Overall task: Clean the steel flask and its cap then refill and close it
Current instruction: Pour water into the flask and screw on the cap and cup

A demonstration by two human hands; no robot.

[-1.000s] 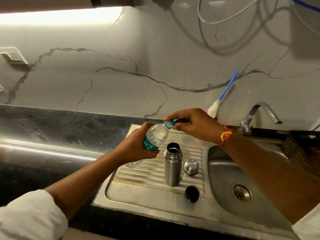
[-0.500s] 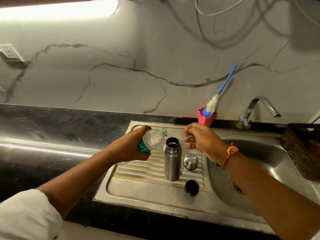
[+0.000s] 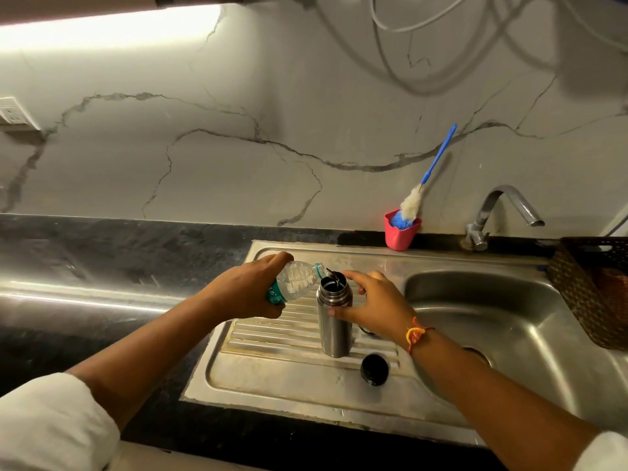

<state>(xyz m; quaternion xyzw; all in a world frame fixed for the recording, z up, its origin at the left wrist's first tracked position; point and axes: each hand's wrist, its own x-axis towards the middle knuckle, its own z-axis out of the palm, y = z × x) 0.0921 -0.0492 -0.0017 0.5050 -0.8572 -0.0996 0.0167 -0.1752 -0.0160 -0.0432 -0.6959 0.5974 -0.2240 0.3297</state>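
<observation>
The steel flask (image 3: 334, 331) stands upright and uncapped on the ribbed drainboard (image 3: 272, 334) of the sink. My left hand (image 3: 248, 290) grips a clear plastic water bottle (image 3: 295, 280) with a green label, tipped so its open mouth is over the flask's opening. Water runs from it into the flask. My right hand (image 3: 373, 302) holds the flask's upper part, thumb in front and fingers behind. A black inner stopper (image 3: 374, 369) lies on the drainboard, right of the flask's base. The steel cap is mostly hidden behind my right hand.
A red cup (image 3: 401, 232) with a blue-handled bottle brush (image 3: 428, 178) stands at the wall behind the sink. The tap (image 3: 499, 209) arches over the basin (image 3: 492, 317) on the right. A brown woven basket (image 3: 594, 287) sits at the far right. Black countertop (image 3: 102, 266) stretches left.
My right hand took the small cap off the bottle, then moved down and grasped the flask. My left hand tipped the bottle further, and water now pours into the flask.
</observation>
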